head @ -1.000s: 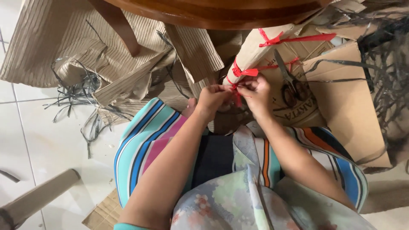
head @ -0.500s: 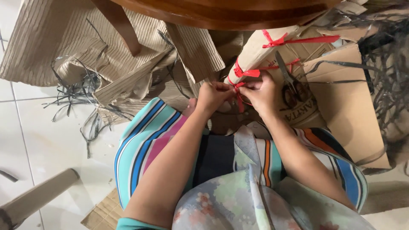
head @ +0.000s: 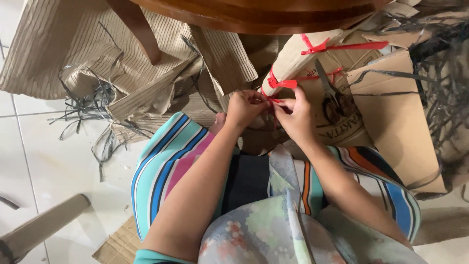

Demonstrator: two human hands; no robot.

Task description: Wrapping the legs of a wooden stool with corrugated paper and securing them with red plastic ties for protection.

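Since the earlier frame both hands have edged slightly apart along the red string point(head: 271, 99), with no other shift noted. Left hand point(head: 246, 108) and right hand point(head: 294, 116) each pinch the string with closed fingertips, at the near end of the cardboard roll point(head: 298, 56). Roll lies tilted, bound by two further red ties, resting on flat cardboard point(head: 395, 112). Scissors point(head: 332, 100) lie just beside the right hand. Grey strips point(head: 93, 105) litter the floor, left.

Bare forearms and hands point(head: 271, 110), pale floral top point(head: 264, 234), striped skirt point(head: 166, 166) in turquoise, blue, pink, orange
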